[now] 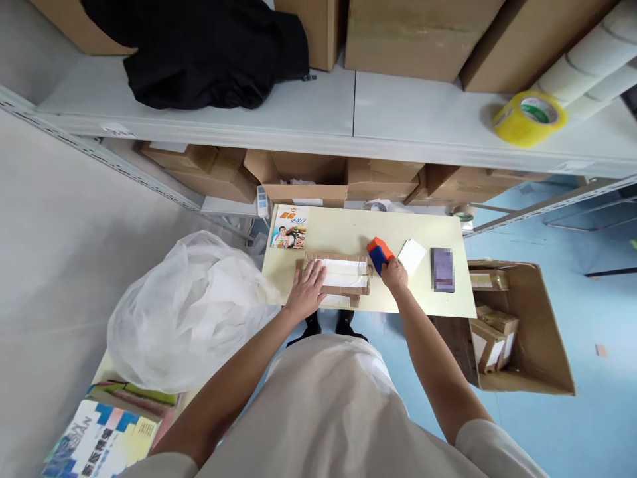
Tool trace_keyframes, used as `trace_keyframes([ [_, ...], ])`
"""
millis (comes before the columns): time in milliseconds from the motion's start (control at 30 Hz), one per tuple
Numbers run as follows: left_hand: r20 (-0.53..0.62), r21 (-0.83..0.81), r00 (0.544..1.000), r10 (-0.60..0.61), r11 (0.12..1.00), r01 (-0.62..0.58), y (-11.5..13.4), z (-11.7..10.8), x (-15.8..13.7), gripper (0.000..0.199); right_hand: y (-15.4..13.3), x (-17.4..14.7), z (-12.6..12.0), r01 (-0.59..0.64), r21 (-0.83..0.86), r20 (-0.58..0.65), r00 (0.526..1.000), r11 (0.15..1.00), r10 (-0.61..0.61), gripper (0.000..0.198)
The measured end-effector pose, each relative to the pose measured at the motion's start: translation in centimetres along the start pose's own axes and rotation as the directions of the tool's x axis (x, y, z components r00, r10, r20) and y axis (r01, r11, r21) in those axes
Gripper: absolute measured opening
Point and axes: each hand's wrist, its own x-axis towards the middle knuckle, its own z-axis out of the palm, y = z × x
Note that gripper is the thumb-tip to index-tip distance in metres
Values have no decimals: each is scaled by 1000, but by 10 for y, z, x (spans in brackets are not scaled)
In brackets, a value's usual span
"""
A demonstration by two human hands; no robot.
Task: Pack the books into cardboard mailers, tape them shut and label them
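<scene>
Left hand [307, 285] flat, fingers slightly parted, on cardboard parcel [344, 274]; right hand [394, 273] curled round orange-and-blue tool [379, 253], right of parcel. White label [343, 267] already on; remaining work unclear.

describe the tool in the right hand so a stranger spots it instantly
Below the grey shelf stands a pale table. There, the right hand grips the tool right of the cardboard parcel under the left hand. The tool's bright orange and blue body sets it apart from that brown parcel and the white card.
</scene>
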Motion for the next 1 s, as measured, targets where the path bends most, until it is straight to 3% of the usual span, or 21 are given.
trace_keyframes([
  [100, -25, -17, 1000, -3, 1000, 3, 1, 1, -2, 73, -15, -9, -40, -45, 52, -144, 988, 998, 52, 26],
  [167, -40, -29, 999, -3, 1000, 2, 1, 3, -4, 73, -34, -15, -63, 18, 187, -223, 974, 982, 25, 26],
  [233, -49, -38, 999, 0, 999, -2, 0, 4, -5, 74, -57, -20, -76, 111, 312, -227, 973, 943, -39, 28],
  [333, -54, -43, 998, 9, 999, -11, 0, 3, -5, 75, -90, -23, -73, 179, 339, -75, 984, 924, -163, 37],
  [433, -54, -73, 998, 13, 997, -17, -2, -1, -4, 75, -106, -21, -56, 210, 236, 64, 971, 949, -231, 42],
  [533, -79, -219, 997, -24, 976, 6, -5, -7, -2, 71, -107, -19, -43, 239, 162, 88, 963, 957, -255, 45],
  [600, -135, -404, 987, -90, 914, 29, -6, -11, 2, 64, -102, -17, -40, 237, 162, 71, 965, 958, -251, 46],
  [667, -160, -639, 963, -215, 766, 65, -5, -14, 9, 56, -96, -16, -40, 227, 181, 64, 968, 957, -242, 46],
  [700, -124, -759, 949, -289, 644, 97, -3, -16, 14, 53, -94, -16, -40, 221, 192, 63, 969, 956, -237, 46],
  [767, 63, -932, 916, -396, 306, 196, 1, -21, 25, 50, -89, -15, -41, 213, 216, 66, 970, 953, -232, 46],
  [833, 278, -957, 887, -369, -34, 287, 7, -27, 36, 52, -85, -15, -41, 212, 246, 72, 969, 946, -236, 46],
  [867, 344, -938, 881, -324, -152, 310, 10, -30, 40, 52, -83, -15, -41, 212, 263, 78, 968, 941, -240, 46],
  [933, 391, -905, 886, -248, -280, 321, 14, -38, 45, 48, -79, -16, -42, 212, 294, 90, 965, 932, -247, 45],
  [1000, 392, -894, 889, -237, -327, 307, 17, -44, 47, 45, -76, -16, -42, 214, 309, 89, 964, 927, -252, 46],
])
